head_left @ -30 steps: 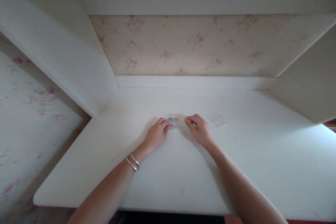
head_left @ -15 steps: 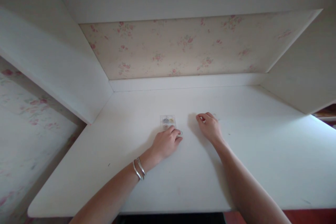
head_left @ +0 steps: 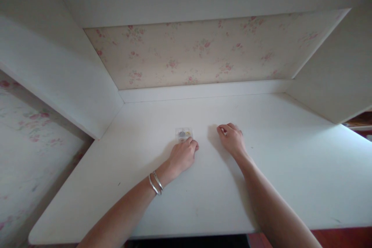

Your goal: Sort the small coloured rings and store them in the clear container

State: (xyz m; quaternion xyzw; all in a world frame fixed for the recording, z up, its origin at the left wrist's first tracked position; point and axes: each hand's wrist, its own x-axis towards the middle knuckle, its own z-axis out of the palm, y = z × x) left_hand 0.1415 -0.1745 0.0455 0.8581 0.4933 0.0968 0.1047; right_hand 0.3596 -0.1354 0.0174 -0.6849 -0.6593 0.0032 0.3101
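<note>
A small clear plastic case [head_left: 180,129] with compartments lies flat on the white desk, a dark grey item and a yellowish item showing in its far compartments. My left hand [head_left: 183,153], with two silver bangles [head_left: 156,183] at the wrist, covers the case's near part. Its fingers are curled, thumb and fingertips together, and whatever they pinch is hidden. To the right, apart from the case, my right hand [head_left: 231,139] rests low over the desk with thumb and index finger pressed together. I cannot make out what is between them.
White side panels [head_left: 328,66] and a flowered back wall [head_left: 188,54] enclose the desk [head_left: 162,209]. A thin dark speck [head_left: 119,183] lies left of my forearm. Something dark [head_left: 188,241] is below the desk's front edge.
My left thumb and fingers have closed together; the small ring-like thing seen at the fingertips no longer shows. My right hand keeps its pinch in place. The view has shifted slightly.
</note>
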